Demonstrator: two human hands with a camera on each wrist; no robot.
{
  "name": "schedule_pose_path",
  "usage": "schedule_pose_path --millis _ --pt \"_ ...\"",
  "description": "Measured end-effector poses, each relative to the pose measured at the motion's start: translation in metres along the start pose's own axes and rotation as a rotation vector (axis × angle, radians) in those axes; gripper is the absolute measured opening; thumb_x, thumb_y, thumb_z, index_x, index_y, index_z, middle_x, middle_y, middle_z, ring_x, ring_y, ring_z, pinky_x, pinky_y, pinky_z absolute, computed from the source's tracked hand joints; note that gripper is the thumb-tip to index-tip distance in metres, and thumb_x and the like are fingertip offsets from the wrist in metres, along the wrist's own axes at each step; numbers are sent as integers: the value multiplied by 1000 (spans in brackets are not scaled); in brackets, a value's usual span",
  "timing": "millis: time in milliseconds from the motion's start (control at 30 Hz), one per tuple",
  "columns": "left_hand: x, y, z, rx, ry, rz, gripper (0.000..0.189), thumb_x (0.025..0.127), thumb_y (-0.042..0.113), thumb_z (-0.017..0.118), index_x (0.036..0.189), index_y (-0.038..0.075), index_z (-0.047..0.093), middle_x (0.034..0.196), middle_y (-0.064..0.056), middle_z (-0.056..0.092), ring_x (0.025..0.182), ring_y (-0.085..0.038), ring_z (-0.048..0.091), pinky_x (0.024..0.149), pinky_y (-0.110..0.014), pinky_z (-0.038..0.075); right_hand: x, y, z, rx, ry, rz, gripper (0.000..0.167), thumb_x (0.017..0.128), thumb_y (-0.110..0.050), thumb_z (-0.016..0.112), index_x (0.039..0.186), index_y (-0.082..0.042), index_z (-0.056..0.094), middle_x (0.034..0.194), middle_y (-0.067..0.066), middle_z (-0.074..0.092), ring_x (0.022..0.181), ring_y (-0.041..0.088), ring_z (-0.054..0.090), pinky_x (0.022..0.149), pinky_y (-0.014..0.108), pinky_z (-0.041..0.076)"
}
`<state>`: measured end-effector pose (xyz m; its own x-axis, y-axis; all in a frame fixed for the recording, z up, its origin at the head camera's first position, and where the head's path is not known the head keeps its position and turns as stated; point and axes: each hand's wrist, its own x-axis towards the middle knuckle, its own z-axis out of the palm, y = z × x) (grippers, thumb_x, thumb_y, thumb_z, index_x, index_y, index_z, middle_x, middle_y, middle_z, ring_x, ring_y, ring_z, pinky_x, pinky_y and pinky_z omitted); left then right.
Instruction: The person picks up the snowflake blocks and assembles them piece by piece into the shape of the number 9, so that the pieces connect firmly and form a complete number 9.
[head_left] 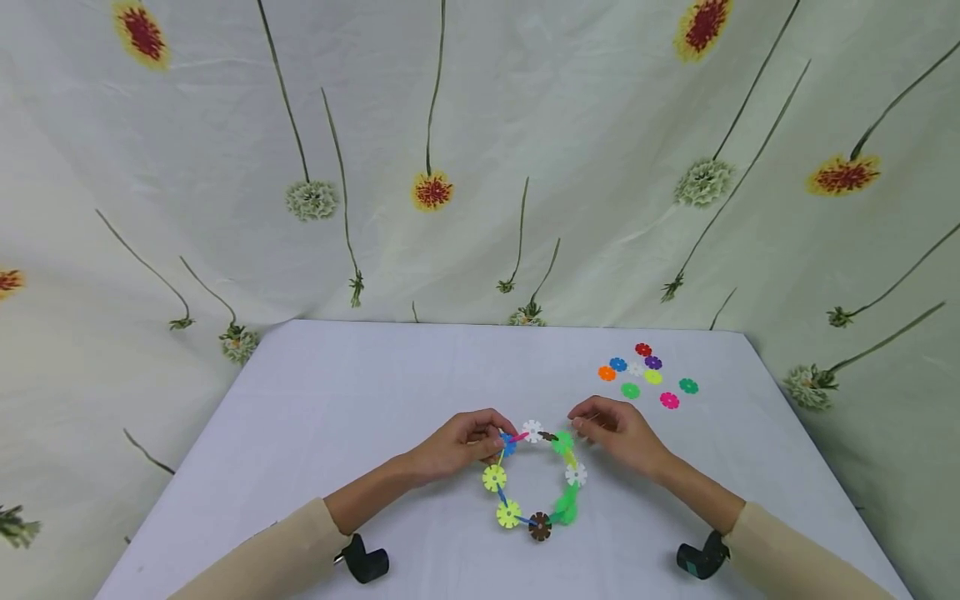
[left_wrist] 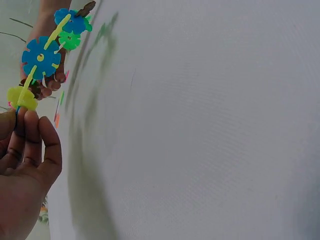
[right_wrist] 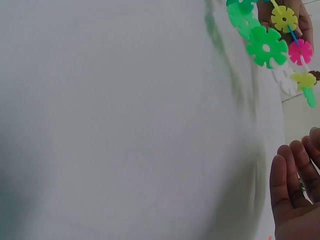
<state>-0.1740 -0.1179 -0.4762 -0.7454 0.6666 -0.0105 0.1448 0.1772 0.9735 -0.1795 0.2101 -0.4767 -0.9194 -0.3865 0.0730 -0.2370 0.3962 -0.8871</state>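
A ring of notched, flower-shaped plastic discs [head_left: 494, 477], linked edge to edge in yellow, green, white, blue, pink and brown, is held up over the table. My left hand [head_left: 467, 440] pinches it at its upper left side. In the left wrist view, thumb and fingertips grip the ring beside a yellow disc [left_wrist: 22, 98], below a blue disc [left_wrist: 33, 59]. Just off the ring's upper right stands my right hand [head_left: 621, 432], its fingers loosely bent. The right wrist view shows no disc in those fingers [right_wrist: 280, 185]; a green disc [right_wrist: 256, 50] hangs apart from them.
Several loose discs in mixed colours, among them a pink disc [head_left: 669, 401] and an orange disc [head_left: 607, 373], lie on the white table [head_left: 390, 375] at the back right. A flower-print cloth [head_left: 480, 125] hangs behind the table.
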Motion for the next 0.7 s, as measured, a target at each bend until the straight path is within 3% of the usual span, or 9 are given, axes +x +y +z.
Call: schedule_pose_path --millis 167,333,533,700 --pt "-2 3 -2 16 -20 -10 28 109 5 57 136 2 64 107 -20 63 92 -13 67 87 -21 61 7 10 -10 -74 77 60 20 105 -21 70 119 -6 74 107 15 76 89 23 71 75 24 60" --pt "-4 6 -3 57 -11 -6 28 108 8 62 135 8 68 108 -16 68 93 -13 69 88 -21 61 21 18 -25 -206 162 125 19 105 -21 70 119 -8 74 113 11 76 99 22 67 79 21 56" --pt "-6 11 -6 133 20 23 30 107 10 63 135 14 75 115 -13 75 92 -14 67 83 -22 56 42 27 -43 -343 201 159 19 103 -16 69 119 -5 72 114 15 74 102 27 68 87 31 56" --pt "-5 13 -6 124 40 -1 33 107 13 64 140 9 71 115 -11 73 91 -10 64 81 -20 54 56 36 -52 -472 196 182 26 102 -16 68 125 -5 70 111 16 71 96 27 65 86 39 57"
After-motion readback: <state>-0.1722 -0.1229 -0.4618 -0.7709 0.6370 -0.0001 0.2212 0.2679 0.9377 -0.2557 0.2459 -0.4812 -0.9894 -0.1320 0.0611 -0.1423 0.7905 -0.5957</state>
